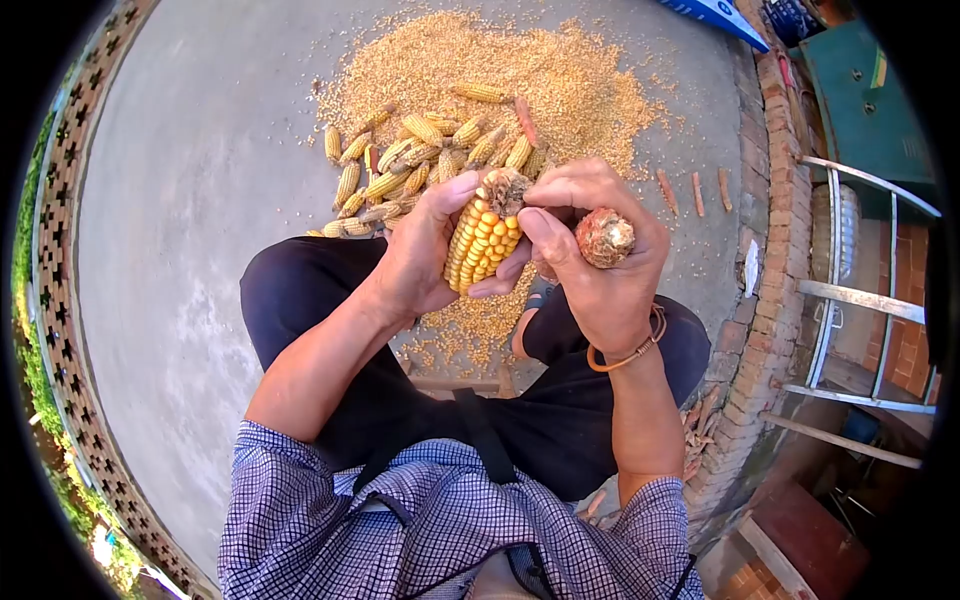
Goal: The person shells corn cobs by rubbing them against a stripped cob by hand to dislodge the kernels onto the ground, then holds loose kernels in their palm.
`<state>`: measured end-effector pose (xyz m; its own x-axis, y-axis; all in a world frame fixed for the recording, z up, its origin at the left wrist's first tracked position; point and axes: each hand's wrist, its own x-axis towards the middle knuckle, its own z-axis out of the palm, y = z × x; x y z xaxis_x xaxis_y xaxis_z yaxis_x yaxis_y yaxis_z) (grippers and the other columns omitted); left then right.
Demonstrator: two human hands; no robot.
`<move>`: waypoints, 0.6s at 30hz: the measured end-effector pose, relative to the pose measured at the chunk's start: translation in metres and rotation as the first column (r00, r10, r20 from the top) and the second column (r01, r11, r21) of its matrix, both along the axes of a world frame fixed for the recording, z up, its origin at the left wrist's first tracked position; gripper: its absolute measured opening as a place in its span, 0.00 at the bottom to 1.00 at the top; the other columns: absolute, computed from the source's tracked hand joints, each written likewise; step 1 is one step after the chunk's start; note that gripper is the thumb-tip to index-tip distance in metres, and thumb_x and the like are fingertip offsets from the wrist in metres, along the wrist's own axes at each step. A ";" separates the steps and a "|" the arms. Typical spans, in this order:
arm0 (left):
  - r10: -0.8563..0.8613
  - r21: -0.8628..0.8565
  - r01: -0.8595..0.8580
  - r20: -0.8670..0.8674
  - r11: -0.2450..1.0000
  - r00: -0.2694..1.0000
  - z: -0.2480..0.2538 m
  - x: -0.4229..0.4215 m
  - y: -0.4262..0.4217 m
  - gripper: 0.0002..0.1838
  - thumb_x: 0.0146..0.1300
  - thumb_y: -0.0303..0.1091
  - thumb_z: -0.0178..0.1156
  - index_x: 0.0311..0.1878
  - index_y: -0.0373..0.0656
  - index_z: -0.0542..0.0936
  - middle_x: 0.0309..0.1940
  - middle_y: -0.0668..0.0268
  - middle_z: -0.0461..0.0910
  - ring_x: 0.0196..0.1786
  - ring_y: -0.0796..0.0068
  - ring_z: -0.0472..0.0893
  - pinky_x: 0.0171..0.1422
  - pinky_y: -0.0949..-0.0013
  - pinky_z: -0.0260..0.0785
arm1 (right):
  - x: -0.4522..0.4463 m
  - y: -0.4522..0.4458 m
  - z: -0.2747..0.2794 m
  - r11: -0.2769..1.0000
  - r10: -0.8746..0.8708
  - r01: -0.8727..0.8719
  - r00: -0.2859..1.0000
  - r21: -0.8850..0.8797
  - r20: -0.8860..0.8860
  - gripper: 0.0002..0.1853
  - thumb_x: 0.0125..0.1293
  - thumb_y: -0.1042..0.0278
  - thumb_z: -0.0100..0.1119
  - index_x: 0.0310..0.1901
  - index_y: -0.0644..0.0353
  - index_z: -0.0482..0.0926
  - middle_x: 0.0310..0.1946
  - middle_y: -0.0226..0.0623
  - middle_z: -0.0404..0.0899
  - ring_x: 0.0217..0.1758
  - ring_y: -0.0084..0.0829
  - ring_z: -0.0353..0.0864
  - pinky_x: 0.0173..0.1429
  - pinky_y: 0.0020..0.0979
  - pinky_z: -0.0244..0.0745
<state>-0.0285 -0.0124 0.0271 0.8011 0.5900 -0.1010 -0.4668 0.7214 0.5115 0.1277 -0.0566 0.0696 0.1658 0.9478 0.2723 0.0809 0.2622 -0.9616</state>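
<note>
An ear of corn (pixel 482 250) is held in the left hand (pixel 420 245), with the thumb laid along one side near the top and fingers curled beneath. It is covered with rows of yellow kernels, while its upper end is left brownish and bare. A reddish cob (pixel 605 237) is gripped in the right hand (pixel 612 290), its rough, pale-centred end turned up between thumb and fingers (the rest is hidden by the palm). The right thumb and forefinger are brought up to the ear's side near its bare end; whether kernels are being pressed by the thumb cannot be told. A brown bracelet (pixel 655 335) is worn on the right wrist.

Just beyond the left hand, a pile of unshelled ears (pixel 405 185) is spread on the grey floor (pixel 180 250). Farther beyond both hands, a wide heap of loose kernels (pixel 500 60) is scattered, and its near edge is met by the ears. More loose kernels (pixel 460 340) are seen below the hands, between the dark trousers (pixel 300 285). To the right of the right hand, three thin cobs (pixel 697 193) are laid apart on the floor, and beyond them a brick edging (pixel 770 330) is seen.
</note>
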 end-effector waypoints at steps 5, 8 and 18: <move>0.017 0.027 -0.016 -0.051 1.000 0.999 0.004 0.001 0.001 0.27 0.74 0.54 0.35 0.49 0.39 0.72 0.25 0.60 0.74 0.20 0.75 0.70 0.21 0.75 0.59 | 0.003 0.001 -0.005 0.999 -0.024 0.022 0.997 0.038 0.068 0.10 0.54 0.85 0.68 0.38 0.64 0.82 0.34 0.35 0.81 0.38 0.27 0.81 0.44 0.27 0.76; 0.018 0.031 -0.016 -0.063 0.999 0.998 0.006 0.001 0.002 0.26 0.74 0.54 0.36 0.50 0.39 0.72 0.25 0.60 0.74 0.21 0.75 0.70 0.21 0.75 0.60 | 0.002 0.002 -0.006 0.996 -0.036 0.027 0.994 0.084 0.107 0.11 0.54 0.85 0.68 0.38 0.63 0.82 0.35 0.35 0.80 0.38 0.27 0.80 0.43 0.27 0.76; 0.235 0.400 -0.103 -0.297 0.911 0.925 0.006 0.000 0.002 0.22 0.73 0.50 0.46 0.51 0.38 0.73 0.35 0.64 0.78 0.33 0.81 0.76 0.28 0.78 0.66 | -0.008 -0.001 -0.007 0.983 -0.109 0.063 0.956 0.173 0.273 0.13 0.52 0.82 0.73 0.40 0.64 0.82 0.35 0.35 0.79 0.34 0.26 0.79 0.37 0.26 0.75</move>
